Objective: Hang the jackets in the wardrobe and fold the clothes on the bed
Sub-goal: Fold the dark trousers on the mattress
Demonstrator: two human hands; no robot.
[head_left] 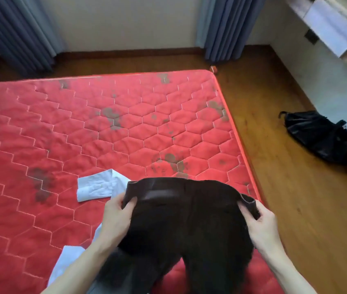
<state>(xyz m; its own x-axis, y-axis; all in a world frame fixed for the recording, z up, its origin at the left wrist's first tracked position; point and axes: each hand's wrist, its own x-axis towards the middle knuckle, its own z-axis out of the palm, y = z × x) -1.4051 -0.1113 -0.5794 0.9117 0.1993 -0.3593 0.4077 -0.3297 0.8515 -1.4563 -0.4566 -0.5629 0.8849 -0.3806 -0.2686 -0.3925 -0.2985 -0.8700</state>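
While the left hand [117, 217] and right hand [260, 224] each pinch an end of the trousers' [189, 225] waistband, stretched between them above the bed [104, 128], the dangling legs may twist, or drag the shirt [96, 187] just beyond the left hand.

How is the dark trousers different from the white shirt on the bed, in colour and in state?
The dark trousers are almost black; the white shirt is pale. The trousers are held up at the waistband by the left hand and right hand; the shirt lies untouched on the red mattress. Neither is folded yet.
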